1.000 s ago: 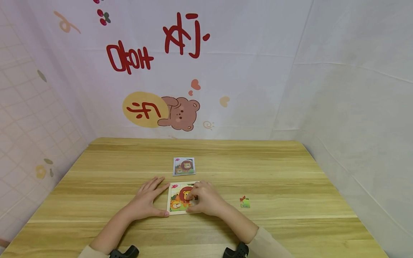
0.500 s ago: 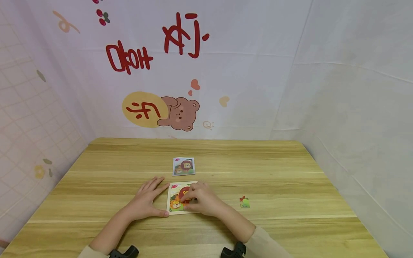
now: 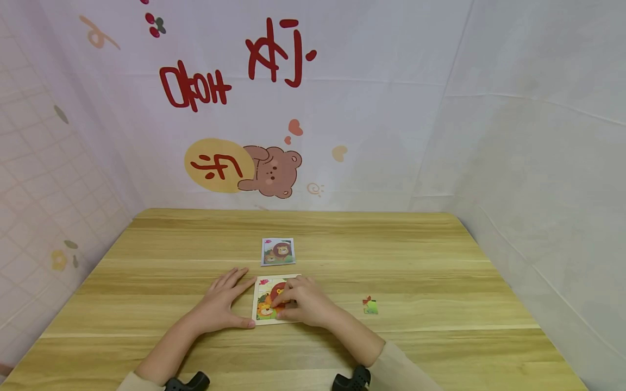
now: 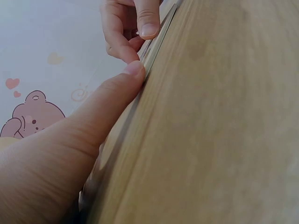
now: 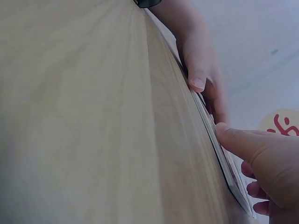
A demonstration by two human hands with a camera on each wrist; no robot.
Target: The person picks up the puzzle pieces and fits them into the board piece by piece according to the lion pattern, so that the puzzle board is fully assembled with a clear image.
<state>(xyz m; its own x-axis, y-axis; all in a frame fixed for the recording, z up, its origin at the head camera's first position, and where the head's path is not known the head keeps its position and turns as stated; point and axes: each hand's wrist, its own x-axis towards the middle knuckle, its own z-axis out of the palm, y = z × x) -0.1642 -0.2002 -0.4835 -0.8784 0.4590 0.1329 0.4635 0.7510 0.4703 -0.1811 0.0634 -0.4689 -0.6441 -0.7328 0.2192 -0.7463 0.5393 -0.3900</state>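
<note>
A lion jigsaw puzzle (image 3: 266, 301) lies in a pale wooden frame on the table, its right part hidden under a hand. My left hand (image 3: 220, 304) is spread flat at the frame's left side, the thumb touching the lower left corner and the index fingertip near the upper left one. Over the puzzle, my right hand (image 3: 308, 301) has bent fingers, with thumb and index fingertips low on the picture. I cannot tell whether a piece sits between them. In the right wrist view, the right thumb (image 5: 229, 133) is right at the frame's edge.
A loose green and red puzzle piece (image 3: 370, 306) lies on the table, right of the right hand. Behind the frame is a small card (image 3: 278, 252) with the same lion picture. The wooden table (image 3: 415, 255) ends at a printed cloth backdrop (image 3: 371, 108).
My right hand has slid a little left across the puzzle, its fingertips now nearer the small lion, and then stayed almost still. My left hand keeps its place at the frame.
</note>
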